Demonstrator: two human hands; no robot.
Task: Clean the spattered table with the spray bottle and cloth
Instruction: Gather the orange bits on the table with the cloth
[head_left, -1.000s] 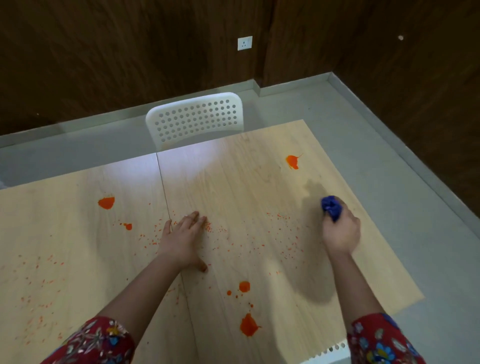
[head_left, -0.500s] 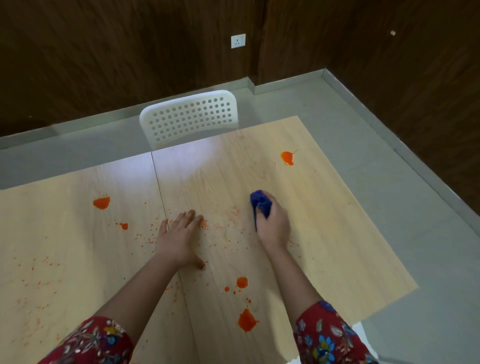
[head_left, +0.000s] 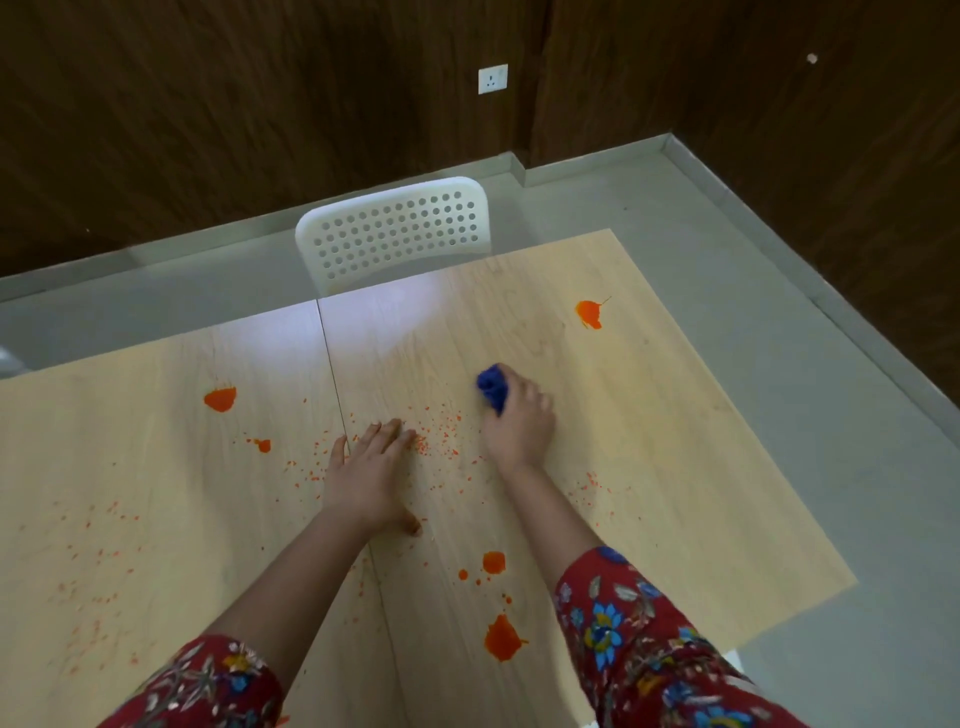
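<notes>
A light wooden table (head_left: 675, 467) carries orange splats and fine orange specks. My right hand (head_left: 519, 426) presses a bunched blue cloth (head_left: 491, 387) onto the tabletop, just right of a patch of specks (head_left: 441, 431). My left hand (head_left: 366, 467) lies flat on the table with its fingers spread, holding nothing. Larger orange blots sit at the far right (head_left: 589, 314), at the left (head_left: 221, 399) and near me (head_left: 501, 639). No spray bottle is in view.
A white perforated chair back (head_left: 395, 228) stands at the table's far edge. A seam (head_left: 332, 364) runs between two tabletops. Grey floor (head_left: 779, 312) lies to the right, with dark wood-panelled walls behind.
My right hand has swept the blue cloth leftwards from near the table's right edge to its middle. The left hand has stayed flat in place.
</notes>
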